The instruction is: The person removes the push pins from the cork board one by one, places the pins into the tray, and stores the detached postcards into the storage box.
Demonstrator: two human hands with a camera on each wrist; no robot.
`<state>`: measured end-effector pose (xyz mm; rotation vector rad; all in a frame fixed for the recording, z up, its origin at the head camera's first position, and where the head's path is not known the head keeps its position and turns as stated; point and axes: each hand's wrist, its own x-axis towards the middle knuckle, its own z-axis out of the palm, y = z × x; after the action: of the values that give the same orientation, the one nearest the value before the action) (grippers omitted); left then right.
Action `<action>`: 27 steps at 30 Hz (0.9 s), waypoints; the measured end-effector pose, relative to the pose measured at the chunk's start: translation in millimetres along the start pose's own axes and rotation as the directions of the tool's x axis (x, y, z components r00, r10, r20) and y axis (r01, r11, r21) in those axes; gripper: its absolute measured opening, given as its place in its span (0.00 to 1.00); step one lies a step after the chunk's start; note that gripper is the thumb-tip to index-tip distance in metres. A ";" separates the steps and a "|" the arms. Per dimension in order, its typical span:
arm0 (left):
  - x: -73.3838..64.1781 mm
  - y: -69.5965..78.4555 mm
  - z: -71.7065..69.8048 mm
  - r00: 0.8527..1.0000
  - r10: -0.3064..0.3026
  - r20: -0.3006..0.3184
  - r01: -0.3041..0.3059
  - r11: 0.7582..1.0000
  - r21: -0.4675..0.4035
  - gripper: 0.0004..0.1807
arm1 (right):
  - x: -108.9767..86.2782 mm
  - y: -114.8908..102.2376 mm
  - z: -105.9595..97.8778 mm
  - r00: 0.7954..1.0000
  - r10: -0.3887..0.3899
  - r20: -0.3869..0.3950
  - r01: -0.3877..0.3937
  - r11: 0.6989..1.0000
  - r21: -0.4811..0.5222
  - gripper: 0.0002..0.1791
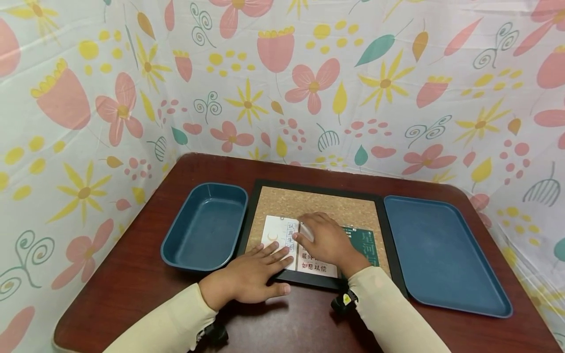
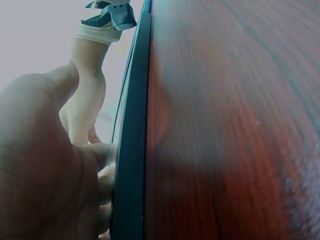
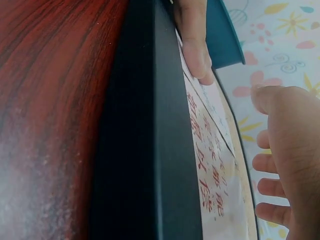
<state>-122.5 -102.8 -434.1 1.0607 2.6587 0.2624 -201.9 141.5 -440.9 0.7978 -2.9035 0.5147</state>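
A cork board (image 1: 318, 196) in a black frame (image 3: 175, 125) lies on the table. Three cards are on it side by side: a white card (image 1: 270, 233) with a yellow crescent, a white card with red characters (image 1: 315, 267), and a green card (image 1: 366, 245). My left hand (image 1: 253, 277) rests spread over the board's near left edge, fingertips on the crescent card. Above the red-lettered card is my right hand (image 1: 328, 240), hiding its upper part. In the right wrist view its thumb stands apart from the bent fingers, and nothing shows between them.
To the left of the board stands a deep blue tray (image 1: 207, 230); a shallow blue tray (image 1: 441, 250) lies to its right. Small clear pins (image 1: 282, 218) show at the cards' top edges. Patterned cloth (image 1: 309, 88) hangs behind the brown table (image 1: 132, 274).
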 end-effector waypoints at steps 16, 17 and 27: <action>0.3 -1.9 0.1 1.000 -0.001 0.010 0.001 1.000 -0.005 0.45 | 7.3 -4.8 1.2 1.000 -0.021 -0.002 0.021 0.999 -0.029 0.32; 0.3 -2.1 0.2 1.000 0.000 0.008 0.000 1.000 -0.005 0.45 | 7.9 -5.1 1.5 1.000 -0.021 -0.002 0.021 0.999 -0.031 0.32; -0.1 -3.6 0.8 1.000 0.003 0.008 -0.003 1.000 -0.011 0.45 | 11.7 -6.6 6.0 1.000 -0.021 -0.005 0.021 0.999 -0.035 0.29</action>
<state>-124.6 -105.4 -435.8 1.0603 2.6454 0.2722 -208.5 128.5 -442.5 0.8195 -2.8876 0.4625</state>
